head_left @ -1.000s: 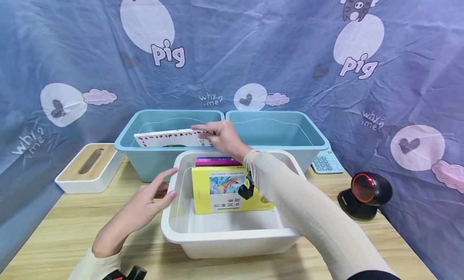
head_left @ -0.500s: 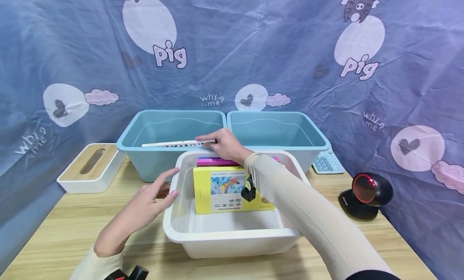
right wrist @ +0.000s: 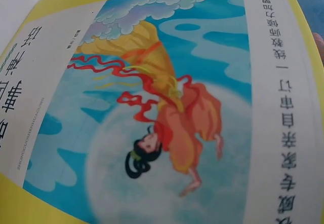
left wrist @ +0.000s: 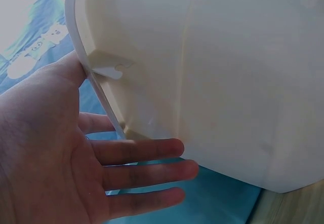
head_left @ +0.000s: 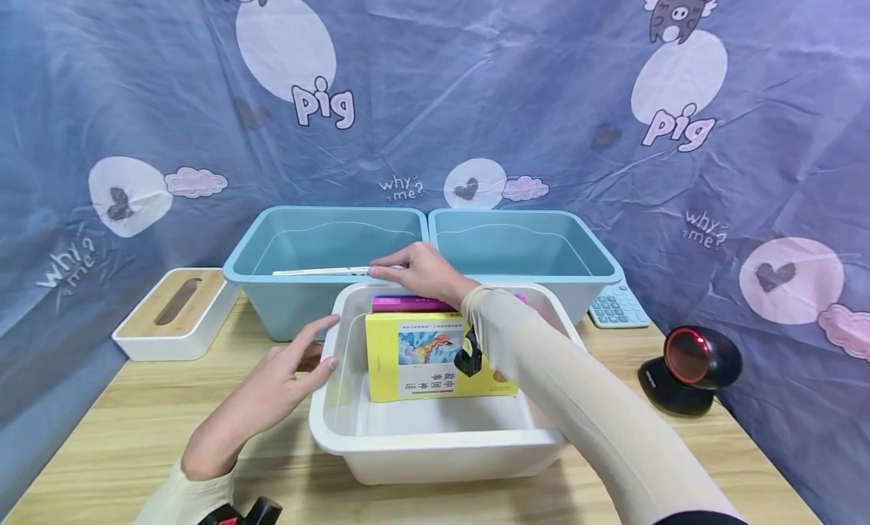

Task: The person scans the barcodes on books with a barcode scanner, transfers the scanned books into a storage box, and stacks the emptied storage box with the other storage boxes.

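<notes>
My right hand (head_left: 427, 272) pinches the right end of a white book (head_left: 313, 272), which stands low inside the left blue bin (head_left: 268, 302). Only the book's thin top edge shows above the bin's rim. My left hand (head_left: 268, 389) rests against the left rim of a white bin (head_left: 442, 440), its fingers fairly straight; the left wrist view shows the same fingers (left wrist: 144, 176) extended beside the bin's wall. Inside the white bin a yellow book (head_left: 414, 378) stands on its side, with a purple book (head_left: 408, 304) behind it. The yellow cover (right wrist: 152, 107) fills the right wrist view.
A second blue bin (head_left: 523, 242) stands beside the first at the back. Left of them sits a tissue box (head_left: 170, 313) with a wooden lid. On the right lie a blue calculator (head_left: 617, 306) and a black scanner-like device (head_left: 693, 366). A blue printed cloth (head_left: 544, 94) hangs behind.
My right hand has lowered the white book into the left blue bin, so its cover has sunk from sight behind the front rim. My left hand has stayed on the white bin.
</notes>
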The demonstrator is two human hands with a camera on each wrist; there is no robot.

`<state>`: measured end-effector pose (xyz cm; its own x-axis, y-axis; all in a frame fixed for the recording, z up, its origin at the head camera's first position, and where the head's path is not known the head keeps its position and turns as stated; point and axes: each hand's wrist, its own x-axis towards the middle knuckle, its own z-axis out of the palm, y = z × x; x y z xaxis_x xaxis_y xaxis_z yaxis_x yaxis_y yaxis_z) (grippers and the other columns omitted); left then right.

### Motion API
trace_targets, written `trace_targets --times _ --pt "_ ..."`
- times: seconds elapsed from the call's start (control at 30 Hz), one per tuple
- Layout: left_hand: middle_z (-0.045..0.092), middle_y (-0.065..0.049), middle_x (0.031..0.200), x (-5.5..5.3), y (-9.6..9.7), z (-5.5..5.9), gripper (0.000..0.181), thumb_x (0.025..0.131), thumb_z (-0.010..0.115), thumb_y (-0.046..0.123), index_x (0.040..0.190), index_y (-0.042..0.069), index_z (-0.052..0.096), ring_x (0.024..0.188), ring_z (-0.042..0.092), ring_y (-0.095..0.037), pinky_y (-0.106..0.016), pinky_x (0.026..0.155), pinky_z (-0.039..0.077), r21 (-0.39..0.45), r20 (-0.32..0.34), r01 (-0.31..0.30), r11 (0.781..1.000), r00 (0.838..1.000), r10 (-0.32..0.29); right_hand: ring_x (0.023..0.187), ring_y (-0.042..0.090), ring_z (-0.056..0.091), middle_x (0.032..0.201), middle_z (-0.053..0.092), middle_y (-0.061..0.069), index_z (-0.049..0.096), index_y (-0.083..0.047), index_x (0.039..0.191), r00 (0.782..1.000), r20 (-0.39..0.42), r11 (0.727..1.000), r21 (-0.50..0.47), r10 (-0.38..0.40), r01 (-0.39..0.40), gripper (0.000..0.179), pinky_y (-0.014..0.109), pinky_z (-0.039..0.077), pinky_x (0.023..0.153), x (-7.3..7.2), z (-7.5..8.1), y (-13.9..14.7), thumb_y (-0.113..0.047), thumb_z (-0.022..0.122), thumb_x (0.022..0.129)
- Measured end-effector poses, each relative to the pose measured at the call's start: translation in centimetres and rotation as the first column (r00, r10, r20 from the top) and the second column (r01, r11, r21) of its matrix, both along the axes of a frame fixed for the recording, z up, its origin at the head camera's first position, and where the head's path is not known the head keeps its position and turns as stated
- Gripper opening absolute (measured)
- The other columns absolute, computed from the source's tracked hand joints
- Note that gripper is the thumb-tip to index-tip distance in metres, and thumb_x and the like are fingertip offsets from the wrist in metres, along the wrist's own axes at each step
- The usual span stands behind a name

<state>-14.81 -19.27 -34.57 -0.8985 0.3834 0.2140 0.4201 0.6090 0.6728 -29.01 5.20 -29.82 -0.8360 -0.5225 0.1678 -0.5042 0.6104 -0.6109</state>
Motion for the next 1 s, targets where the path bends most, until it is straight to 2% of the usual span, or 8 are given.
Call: trace_targets --times 0.07,0.13,0.23,0.5,0.8,1.0 --pt "0.073 -0.014 0.119 0.0 0.0 0.0 0.056 0.103 0.058 0.027 0.153 0.014 0.036 0.104 0.072 -0.022 -0.048 0.09 0.057 -0.002 0.011 -0.003 1.0 1.0 0.003 0.054 0.008 0.046 0.126 0.072 0.001 0.072 -0.023 0.126 1.0 -0.007 1.0 0.017 -0.003 0.003 0.038 0.026 0.047 0.065 0.0 0.0 0.0 -0.045 0.066 0.096" --pt "0.073 -0.013 0.119 0.0 0.1 0.0 0.057 0.103 0.058 0.028 0.153 0.014 0.036 0.105 0.072 -0.021 -0.047 0.09 0.057 -0.011 0.019 -0.012 1.0 1.0 0.012 0.068 0.005 0.06 0.125 0.072 0.002 0.072 -0.021 0.126 1.0 -0.02 0.999 0.034 -0.002 0.002 0.039 0.025 0.051 0.072 -0.1 0.0 -0.1 -0.045 0.066 0.096" --pt "0.073 -0.013 0.119 0.1 0.1 0.0 0.057 0.103 0.058 0.027 0.153 0.013 0.036 0.105 0.072 -0.021 -0.047 0.09 0.057 -0.009 0.013 -0.009 1.0 1.0 0.009 0.084 0.008 0.068 0.126 0.072 0.002 0.071 -0.02 0.126 1.0 -0.028 0.999 0.041 0.001 0.0 0.04 0.026 0.052 0.078 -0.1 -0.1 0.0 -0.046 0.067 0.096" --pt "0.076 -0.007 0.11 0.1 -0.1 -0.1 0.055 0.103 0.058 0.025 0.152 0.013 0.038 0.099 0.072 -0.017 -0.04 0.086 0.058 -0.003 -0.056 0.015 1.0 0.998 -0.016 0.095 0.007 0.071 0.127 0.071 0.001 0.069 -0.02 0.13 1.0 -0.024 0.999 0.039 -0.004 0.005 0.046 0.027 0.054 0.082 0.0 -0.4 0.0 -0.05 0.066 0.095" --pt "0.076 -0.007 0.111 0.1 0.1 -0.3 0.055 0.103 0.058 0.027 0.152 0.013 0.038 0.1 0.072 -0.016 -0.041 0.088 0.057 -0.024 -0.036 -0.006 1.0 0.999 0.005 0.111 0.016 0.07 0.123 0.073 0.004 0.063 -0.021 0.139 0.999 0.012 0.999 0.023 -0.034 0.033 0.051 0.034 0.055 0.097 0.2 -0.1 -0.1 -0.047 0.066 0.096" --pt "0.076 -0.004 0.108 0.2 0.1 -0.2 0.055 0.103 0.058 0.028 0.152 0.014 0.038 0.099 0.071 -0.014 -0.04 0.087 0.057 -0.023 -0.038 -0.011 1.0 0.999 0.01 0.116 0.018 0.068 0.126 0.072 0.004 0.059 -0.022 0.142 0.996 0.064 0.998 -0.01 -0.063 0.064 0.055 0.037 0.053 0.1 0.4 0.6 0.1 -0.048 0.068 0.094"
